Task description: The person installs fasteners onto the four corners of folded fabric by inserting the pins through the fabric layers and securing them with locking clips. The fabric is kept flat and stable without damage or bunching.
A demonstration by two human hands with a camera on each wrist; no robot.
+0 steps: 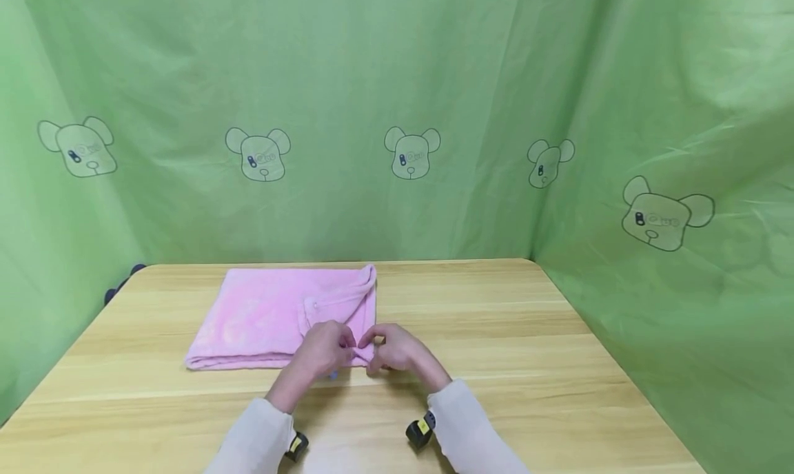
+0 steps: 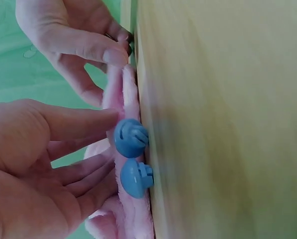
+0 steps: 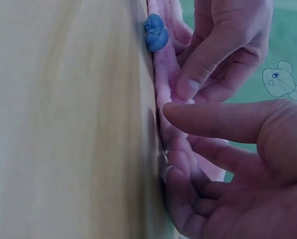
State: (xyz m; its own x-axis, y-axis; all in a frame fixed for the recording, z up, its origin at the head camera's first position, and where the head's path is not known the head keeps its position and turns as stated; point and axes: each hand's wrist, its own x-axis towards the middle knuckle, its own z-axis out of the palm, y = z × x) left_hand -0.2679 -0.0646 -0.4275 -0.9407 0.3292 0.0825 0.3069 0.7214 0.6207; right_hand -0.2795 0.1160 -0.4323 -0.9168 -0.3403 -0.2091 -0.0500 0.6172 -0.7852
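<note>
A fluffy pink cloth point(image 1: 260, 308), folded into layers, lies on the table with its right end partly turned back. At its front right corner, my left hand point(image 1: 322, 350) pinches the fabric between thumb and fingers. Close beside it, my right hand point(image 1: 395, 348) pinches the corner, thumb above and fingers curled beneath in the right wrist view. Two blue round-headed plastic pieces point(image 2: 131, 138) with slotted stems sit along the cloth's front edge, right by my left fingertips. In the head view only a bit of blue shows below the left hand.
The wooden table point(image 1: 496, 336) extends to the right of the cloth and in front of it. Green curtains point(image 1: 335, 116) printed with bear heads hang behind and at both sides. Both wrists carry small black cameras point(image 1: 420, 433) under pale sleeves.
</note>
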